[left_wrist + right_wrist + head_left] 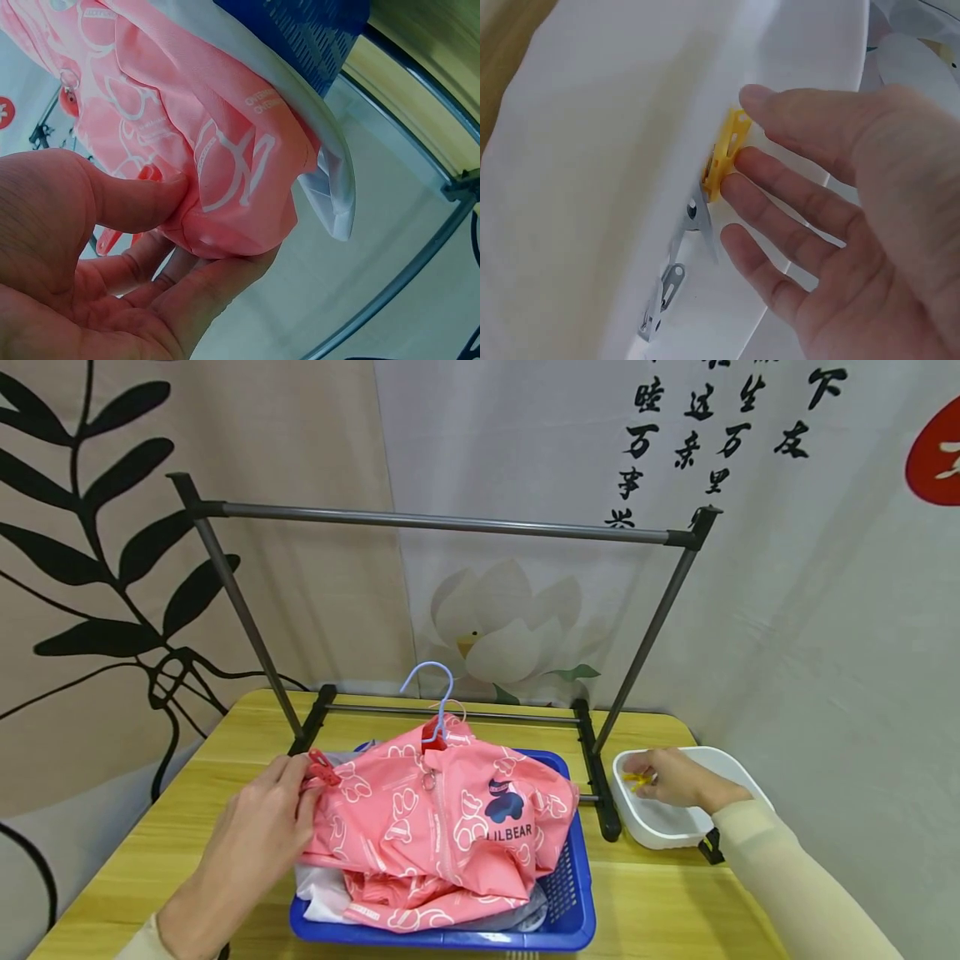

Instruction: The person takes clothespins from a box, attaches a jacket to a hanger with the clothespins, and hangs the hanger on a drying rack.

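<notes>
A pink hooded jacket (420,810) with white bear prints lies on top of a blue basket (577,877). The blue hook of a hanger (442,693) sticks out of its collar. My left hand (258,827) pinches the jacket's edge at the left between thumb and fingers. A red clothespin (322,768) sits on the jacket beside that hand, partly hidden by the thumb in the left wrist view. Inside a white bin (738,768), my right hand (678,777) has its fingertips at a yellow clothespin (727,154), fingers extended. Grey clothespins (660,300) lie below it.
A dark metal clothes rack (442,520) stands on the wooden table (202,785), its feet behind and beside the basket. White and grey clothes (322,893) lie under the jacket. A second, pink hanger hook (459,706) shows behind the blue one. A printed curtain hangs behind.
</notes>
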The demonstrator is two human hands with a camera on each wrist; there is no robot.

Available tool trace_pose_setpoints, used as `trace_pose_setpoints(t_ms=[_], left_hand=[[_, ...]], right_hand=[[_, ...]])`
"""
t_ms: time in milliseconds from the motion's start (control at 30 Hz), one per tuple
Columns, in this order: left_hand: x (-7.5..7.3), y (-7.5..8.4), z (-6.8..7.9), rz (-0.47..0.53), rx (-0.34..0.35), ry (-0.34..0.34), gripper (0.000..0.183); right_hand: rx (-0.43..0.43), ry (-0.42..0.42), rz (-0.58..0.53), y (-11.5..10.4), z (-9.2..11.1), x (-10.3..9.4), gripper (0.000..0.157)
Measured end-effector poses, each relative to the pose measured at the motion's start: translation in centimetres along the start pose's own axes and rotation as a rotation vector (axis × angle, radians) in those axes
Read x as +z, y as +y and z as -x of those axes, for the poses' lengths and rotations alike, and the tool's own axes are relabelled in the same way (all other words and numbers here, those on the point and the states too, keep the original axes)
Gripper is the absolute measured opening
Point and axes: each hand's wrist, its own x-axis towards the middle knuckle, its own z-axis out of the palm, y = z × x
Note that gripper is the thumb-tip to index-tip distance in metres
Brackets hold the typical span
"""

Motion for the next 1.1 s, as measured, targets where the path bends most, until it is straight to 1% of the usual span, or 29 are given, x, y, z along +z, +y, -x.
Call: trace_pose_setpoints(t_ms=[100, 367, 500, 633, 833, 1100], left_hand=[[0.0, 0.0, 0.0, -0.003, 0.005, 0.003, 0.024], [0.0, 0.0, 0.0, -0.003, 0.016, 0.015, 0.026], [0.0, 0.0, 0.0, 0.0, 0.021, 0.024, 0.025], [0.0, 0.0, 0.0, 0.001, 0.015, 0.019, 0.024], [0.1, 0.0, 0.0, 0.0, 0.007, 0.005, 0.026], [0.1, -0.1, 0.0, 0.003, 0.004, -0.004, 0.028]], right_hand=[[-0.016, -0.006, 0.012, 0.1, -0.1, 0.2, 0.036], [-0.019, -0.02, 0.023, 0.1, -0.4, 0.4, 0.034], [-0.038, -0.007, 0.034, 0.2, -0.4, 0.5, 0.032], [-0.054, 0.004, 0.053, 0.2, -0.4, 0.6, 0.031], [-0.06, 0.016, 0.083, 0.4, -0.6, 1.0, 0.03], [-0.061, 0.037, 0.093, 0.5, -0.7, 1.5, 0.029]])
